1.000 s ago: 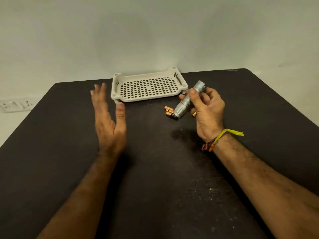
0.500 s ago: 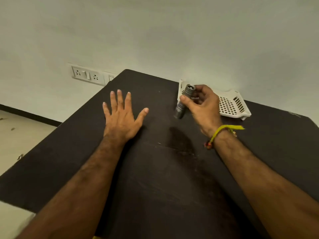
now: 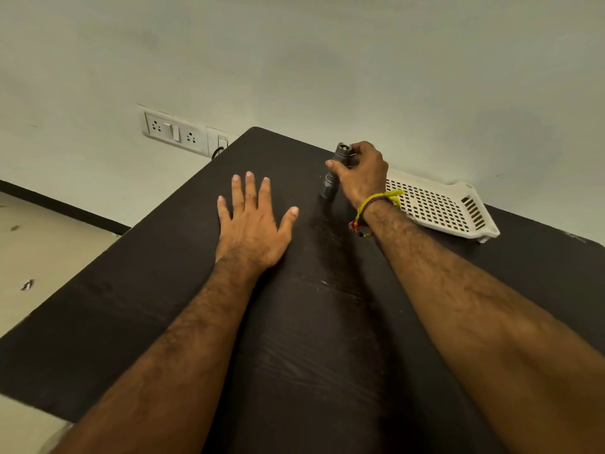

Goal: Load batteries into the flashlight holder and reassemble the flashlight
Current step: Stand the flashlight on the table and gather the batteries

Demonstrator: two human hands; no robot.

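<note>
The right hand grips the flashlight near upright at one o'clock on the table, left hand flat, empty – best bring it over to brace the body before unscrewing.

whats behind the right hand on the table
The white perforated tray lies behind the right hand, which holds the flashlight. The hand and wrist cover the tray's near left end, so anything there is hidden.
</note>
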